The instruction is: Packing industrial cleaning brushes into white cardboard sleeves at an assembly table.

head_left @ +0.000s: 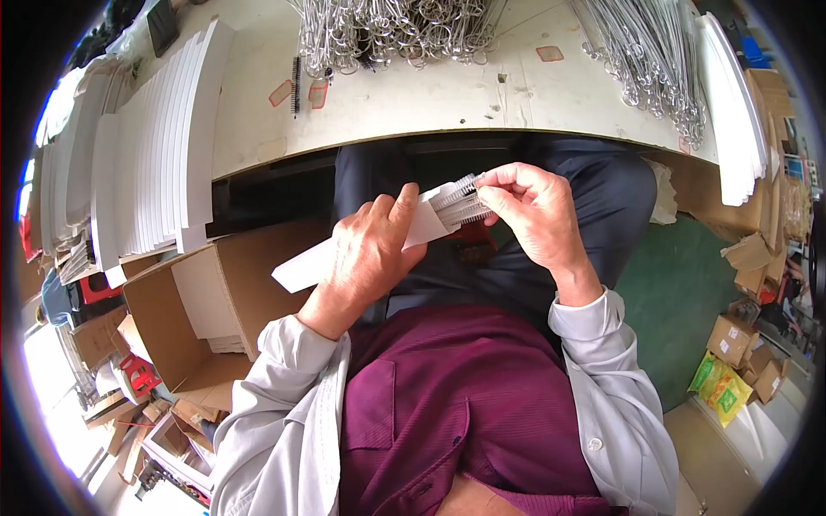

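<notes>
wire brushes (459,203), lower ends invisible inside white box (426,226)

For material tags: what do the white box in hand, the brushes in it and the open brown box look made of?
White box: likely paperboard; smooth, matte, crisp edges.
Brushes: probably metal wire cores, judging by the silvery glints; bristles too fine to tell.
Brown box: probably cardboard; dull tan, stiff flat walls.

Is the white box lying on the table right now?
No, the left hand holds the white box off the table, with the right hand at the brushes sticking out of its end.
</notes>
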The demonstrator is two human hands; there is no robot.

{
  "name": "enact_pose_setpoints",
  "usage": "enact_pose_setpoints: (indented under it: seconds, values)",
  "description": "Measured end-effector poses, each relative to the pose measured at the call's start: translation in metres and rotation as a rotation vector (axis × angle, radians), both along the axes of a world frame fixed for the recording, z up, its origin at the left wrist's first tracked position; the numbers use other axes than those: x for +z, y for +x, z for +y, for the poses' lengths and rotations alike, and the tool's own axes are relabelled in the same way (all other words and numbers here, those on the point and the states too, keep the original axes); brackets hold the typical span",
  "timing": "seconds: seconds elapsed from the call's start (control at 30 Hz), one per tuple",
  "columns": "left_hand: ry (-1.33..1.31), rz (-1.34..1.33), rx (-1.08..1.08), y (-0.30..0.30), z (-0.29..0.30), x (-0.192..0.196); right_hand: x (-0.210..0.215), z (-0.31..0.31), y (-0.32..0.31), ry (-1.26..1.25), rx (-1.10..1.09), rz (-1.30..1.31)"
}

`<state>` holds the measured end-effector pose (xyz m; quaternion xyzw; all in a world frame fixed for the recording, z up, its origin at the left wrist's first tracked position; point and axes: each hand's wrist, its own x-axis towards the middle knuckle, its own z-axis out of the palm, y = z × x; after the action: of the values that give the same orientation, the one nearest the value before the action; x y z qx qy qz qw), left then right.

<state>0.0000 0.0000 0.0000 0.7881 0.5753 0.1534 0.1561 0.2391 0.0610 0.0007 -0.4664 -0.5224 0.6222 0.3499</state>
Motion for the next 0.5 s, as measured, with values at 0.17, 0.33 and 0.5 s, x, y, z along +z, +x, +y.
enact_pose_setpoints:
  seconds: [0.17, 0.33, 0.5]
  values:
    - [-0.004, -0.032, -0.016, 0.003, -0.001, 0.008, 0.001, -0.006, -0.008, -0.140, -0.020, 0.127]
    - [-0.055, -0.104, 0.006, 0.005, -0.001, 0.005, -0.003, -0.012, -0.017, 0.063, -0.062, -0.056]
    - [-0.128, -0.166, 0.066, 0.008, -0.003, 0.001, -0.025, -0.024, -0.029, 0.448, -0.137, -0.183]
